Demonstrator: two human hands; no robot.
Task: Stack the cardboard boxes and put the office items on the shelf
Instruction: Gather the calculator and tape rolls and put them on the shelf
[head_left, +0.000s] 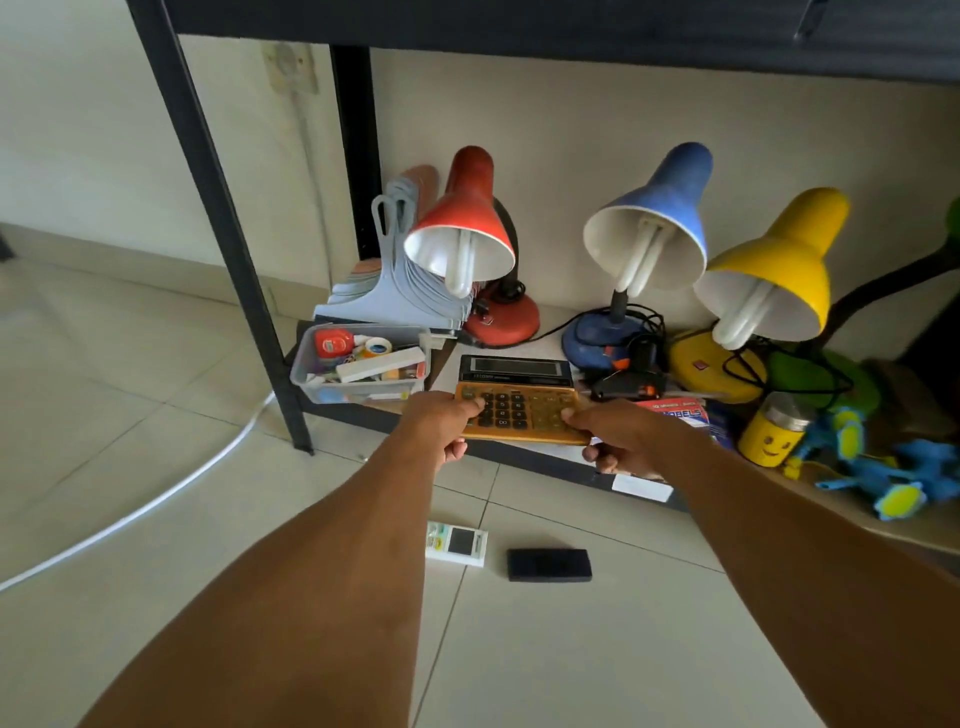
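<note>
Gripping an orange calculator (519, 402) at its near corners: left hand (448, 422) curling over the left edge with thumb on the keys, right hand (615, 436) pinching the right edge, fingers tucked underneath. Holding the calculator over the front lip of the bottom shelf (545, 462), display end pointing toward the wall; whether resting on the board or just above it, not discernible. Standing behind it, left to right: red desk lamp (467, 228), blue desk lamp (654, 223), yellow desk lamp (779, 265). Sitting left of the calculator, at the shelf corner: clear plastic tub (358, 366) of small stationery. Lying right of it: yellow smiley tin (771, 434). Lying on the tiled floor between the forearms: white remote (457, 543) and, just beside it, a black rectangular object (549, 565).
</note>
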